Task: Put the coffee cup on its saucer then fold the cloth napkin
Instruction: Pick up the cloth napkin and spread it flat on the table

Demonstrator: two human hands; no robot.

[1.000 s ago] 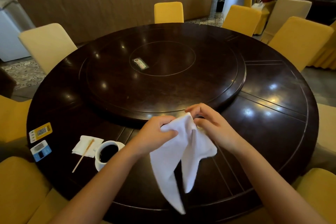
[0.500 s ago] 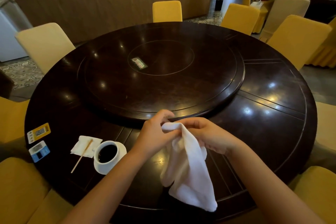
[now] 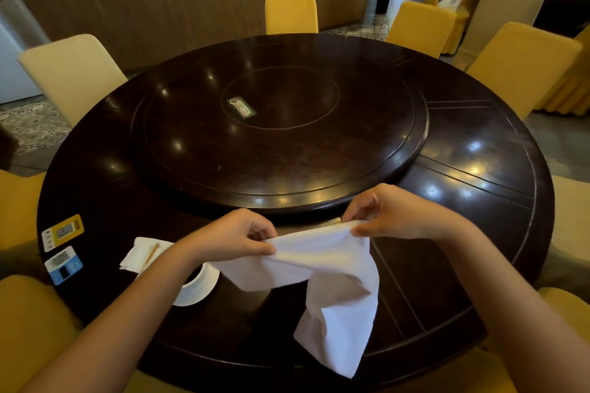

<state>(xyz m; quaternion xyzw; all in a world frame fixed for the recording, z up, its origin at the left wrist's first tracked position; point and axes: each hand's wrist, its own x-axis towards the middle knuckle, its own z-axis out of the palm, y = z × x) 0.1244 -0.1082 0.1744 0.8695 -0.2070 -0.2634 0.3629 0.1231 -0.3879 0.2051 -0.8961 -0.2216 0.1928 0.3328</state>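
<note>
A white cloth napkin (image 3: 322, 268) hangs in the air above the near edge of the dark round table (image 3: 472, 207). My left hand (image 3: 236, 233) pinches its upper left edge and my right hand (image 3: 392, 214) pinches its upper right corner, so the top edge is stretched between them. The rest of the cloth droops down to the right. The white saucer (image 3: 199, 292) lies on the table under my left forearm. The coffee cup on it is almost wholly hidden by that arm.
A paper napkin (image 3: 139, 255) with a wooden stick (image 3: 150, 256) lies left of the saucer. Two QR cards (image 3: 62, 250) are stuck near the left rim. A raised turntable (image 3: 281, 137) fills the table's middle. Yellow chairs (image 3: 291, 14) ring the table.
My hands have moved apart, spreading the napkin's top edge wide where it was bunched between them. My left forearm now covers the cup.
</note>
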